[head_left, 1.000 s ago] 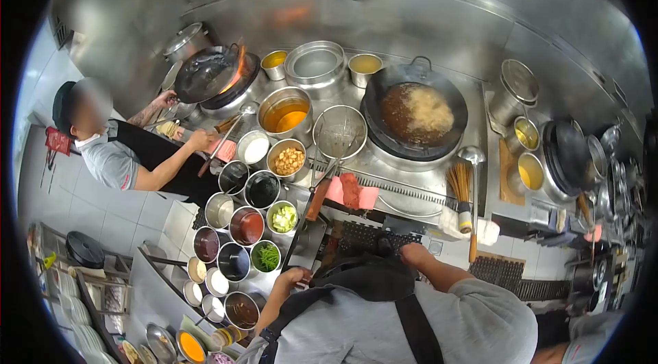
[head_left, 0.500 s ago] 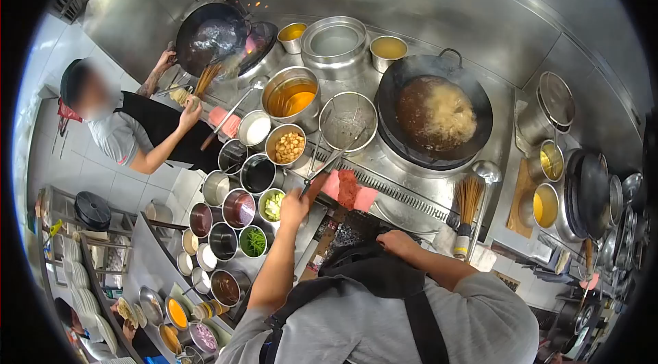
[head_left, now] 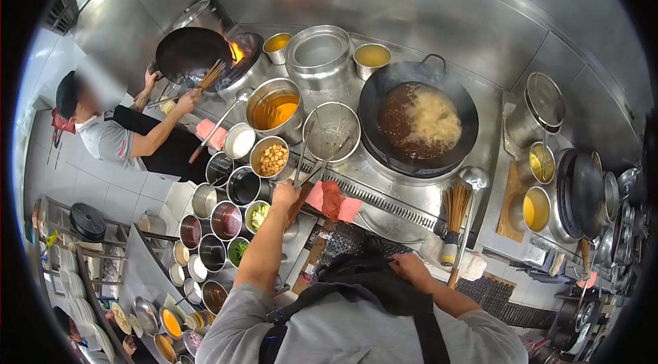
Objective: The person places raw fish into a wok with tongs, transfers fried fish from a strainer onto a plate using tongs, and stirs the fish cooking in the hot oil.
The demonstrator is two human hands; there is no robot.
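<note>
My left hand (head_left: pixel 286 194) is closed around the lower end of metal tongs (head_left: pixel 300 165), beside a wooden handle (head_left: pixel 299 203). The tongs' arms are spread near a round wire strainer (head_left: pixel 332 132) on the steel counter. By the front of my apron, my right hand (head_left: pixel 410 268) has its fingers curled, with nothing visible in them. A large wok (head_left: pixel 467 117) holds bubbling brown liquid (head_left: pixel 397 120) with a pale frothy mass (head_left: pixel 433 120) at its right. Red and pink cloths (head_left: pixel 333 201) lie just right of my left hand.
Several seasoning pots (head_left: pixel 226 220) stand at the left, near a pot of orange liquid (head_left: pixel 274 107). A co-worker (head_left: pixel 116 134) handles a wok (head_left: pixel 192 55) and a bamboo brush (head_left: pixel 211 76) beside flames. A second brush (head_left: pixel 454 216) and a ladle (head_left: pixel 474 177) lie at the right.
My left hand has come up from beside my body and taken hold of the tongs. The co-worker's wok was lifted and is lower now, and a brush has appeared in their hand.
</note>
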